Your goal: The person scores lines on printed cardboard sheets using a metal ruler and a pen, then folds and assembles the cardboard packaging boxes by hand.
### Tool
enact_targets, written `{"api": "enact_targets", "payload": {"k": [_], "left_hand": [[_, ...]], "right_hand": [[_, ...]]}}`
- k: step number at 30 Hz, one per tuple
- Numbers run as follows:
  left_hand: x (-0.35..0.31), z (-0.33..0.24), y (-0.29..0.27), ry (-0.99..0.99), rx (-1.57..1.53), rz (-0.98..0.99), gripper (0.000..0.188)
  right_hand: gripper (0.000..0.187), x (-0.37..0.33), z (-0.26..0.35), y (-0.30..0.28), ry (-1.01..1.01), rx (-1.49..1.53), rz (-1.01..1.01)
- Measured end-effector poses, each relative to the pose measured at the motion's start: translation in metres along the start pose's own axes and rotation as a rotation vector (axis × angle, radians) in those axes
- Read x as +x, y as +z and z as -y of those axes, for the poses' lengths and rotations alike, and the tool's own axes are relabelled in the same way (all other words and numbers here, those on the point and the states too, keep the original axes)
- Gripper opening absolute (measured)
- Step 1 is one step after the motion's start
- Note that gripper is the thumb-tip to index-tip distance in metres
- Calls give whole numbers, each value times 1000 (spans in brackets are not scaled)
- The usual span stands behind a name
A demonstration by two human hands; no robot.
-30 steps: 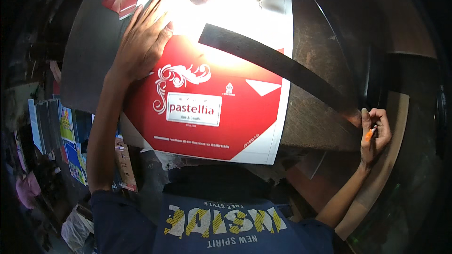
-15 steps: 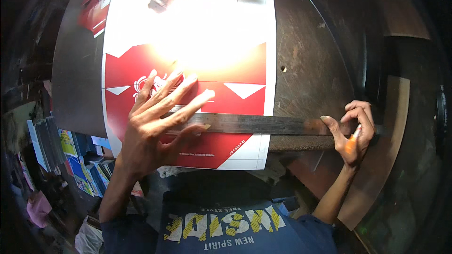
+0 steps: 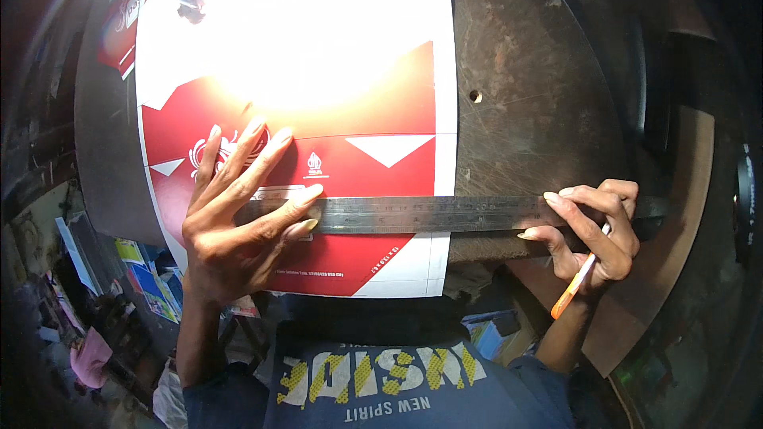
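Observation:
A large printed sheet (image 3: pixel 389 183), red with white shapes and a white margin, lies on the dark table. Across its near part runs a long steel ruler (image 3: pixel 429 214), which passes over the sheet's right edge. My left hand (image 3: pixel 238 222) rests on the sheet with fingers spread, thumb and forefinger over the ruler's left part. At the ruler's right part is my right hand (image 3: pixel 600 230), its fingers bent, thumb and forefinger at the ruler's two edges. Tucked in that hand is a slim white-and-orange pen-like tool (image 3: pixel 574 286), pointing down and to the left.
Bright glare washes out the sheet's far part. A dark worn tabletop (image 3: pixel 532 111) with a small hole extends rightward. A smaller red printed piece (image 3: pixel 121 32) lies far left. Stacked books or booklets (image 3: pixel 151 286) stand lower left. A curved brown board (image 3: pixel 675 254) is at right.
My right hand has turned and closed in on the ruler's edges; the pen-like tool now points down-left. My left hand remains spread over the ruler, and the whole view has shifted slightly.

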State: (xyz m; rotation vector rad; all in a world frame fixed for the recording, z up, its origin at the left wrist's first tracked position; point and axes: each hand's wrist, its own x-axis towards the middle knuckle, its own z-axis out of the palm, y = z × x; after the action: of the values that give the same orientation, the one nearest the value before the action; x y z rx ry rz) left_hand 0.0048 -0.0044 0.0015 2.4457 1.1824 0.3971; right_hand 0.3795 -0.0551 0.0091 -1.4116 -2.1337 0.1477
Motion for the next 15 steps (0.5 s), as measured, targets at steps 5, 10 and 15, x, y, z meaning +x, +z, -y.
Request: {"api": "enact_targets", "payload": {"k": [5, 10, 15], "left_hand": [[-1, 0, 2, -18, -12, -13, 34], [0, -1, 0, -19, 4, -3, 36], [0, -2, 0, -36, 19, 2, 36]], "right_hand": [[37, -2, 0, 2, -15, -28, -8], [36, -2, -1, 0, -39, -34, 24], [34, -2, -4, 1, -51, -8, 10]]}}
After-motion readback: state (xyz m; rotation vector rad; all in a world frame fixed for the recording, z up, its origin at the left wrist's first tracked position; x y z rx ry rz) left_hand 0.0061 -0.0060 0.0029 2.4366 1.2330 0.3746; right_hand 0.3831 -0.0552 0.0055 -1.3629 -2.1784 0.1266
